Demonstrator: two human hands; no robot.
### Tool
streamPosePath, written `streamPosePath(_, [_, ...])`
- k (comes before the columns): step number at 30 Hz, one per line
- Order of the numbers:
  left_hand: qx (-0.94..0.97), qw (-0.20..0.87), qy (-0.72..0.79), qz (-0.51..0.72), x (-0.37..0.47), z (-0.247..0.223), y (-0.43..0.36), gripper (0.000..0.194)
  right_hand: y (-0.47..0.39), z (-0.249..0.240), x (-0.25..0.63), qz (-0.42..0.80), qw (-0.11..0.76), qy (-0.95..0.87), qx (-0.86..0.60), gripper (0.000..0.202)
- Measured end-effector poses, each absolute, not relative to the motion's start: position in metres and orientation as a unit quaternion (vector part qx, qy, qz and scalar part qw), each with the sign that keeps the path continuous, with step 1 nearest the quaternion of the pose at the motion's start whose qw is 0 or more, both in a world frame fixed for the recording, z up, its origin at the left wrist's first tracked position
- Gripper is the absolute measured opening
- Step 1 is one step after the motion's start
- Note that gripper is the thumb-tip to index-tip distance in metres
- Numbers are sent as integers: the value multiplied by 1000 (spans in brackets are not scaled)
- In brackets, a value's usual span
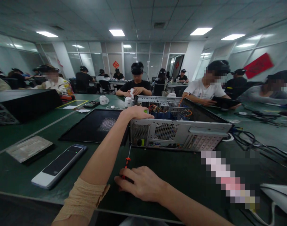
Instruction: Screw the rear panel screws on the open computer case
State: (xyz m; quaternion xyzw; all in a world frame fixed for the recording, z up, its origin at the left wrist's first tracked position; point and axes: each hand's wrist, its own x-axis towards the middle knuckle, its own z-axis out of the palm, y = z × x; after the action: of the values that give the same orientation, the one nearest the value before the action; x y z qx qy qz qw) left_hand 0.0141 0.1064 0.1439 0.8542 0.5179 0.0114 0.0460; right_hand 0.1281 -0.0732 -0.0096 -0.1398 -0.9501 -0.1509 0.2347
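Note:
An opened computer case lies on the green table, its metal back panel facing me and wires showing inside. My left hand rests on the case's top edge at the left corner, fingers stretched out, partly over the inside. Nearer to me, my right hand is closed around the handle of a red and black screwdriver. The screwdriver's shaft points away from me, its tip at the lower left corner of the back panel; whether it touches a screw cannot be made out.
A black side panel, a hard drive and a white handheld device lie at left. Another black case stands beyond. Cables lie at right. Several people sit around the tables.

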Motion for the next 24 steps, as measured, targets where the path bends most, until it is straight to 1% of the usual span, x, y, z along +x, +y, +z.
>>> streamPosePath(2, [858, 47, 511, 15, 14, 143, 108, 91, -72, -12, 129, -166, 249, -946, -126, 23])
streamPosePath(6, [858, 50, 511, 13, 13, 142, 111, 90, -72, -14, 129, -189, 277, -938, -90, 13])
streamPosePath(10, [869, 71, 489, 19, 10, 143, 114, 95, -75, -10, 135, -192, 279, -937, -88, 15])
streamPosePath(15, [879, 104, 466, 12, 4, 145, 117, 101, -76, -6, 142, -188, 233, -949, -98, 26])
streamPosePath(17, [880, 106, 463, 7, 5, 146, 116, 103, -75, -8, 142, -170, 225, -955, -95, 25])
streamPosePath(22, [873, 96, 477, 14, 7, 147, 112, 99, -69, -16, 138, -115, 269, -950, -106, 16])
streamPosePath(24, [873, 93, 479, 15, 7, 147, 111, 95, -69, -17, 138, -119, 276, -947, -116, 19])
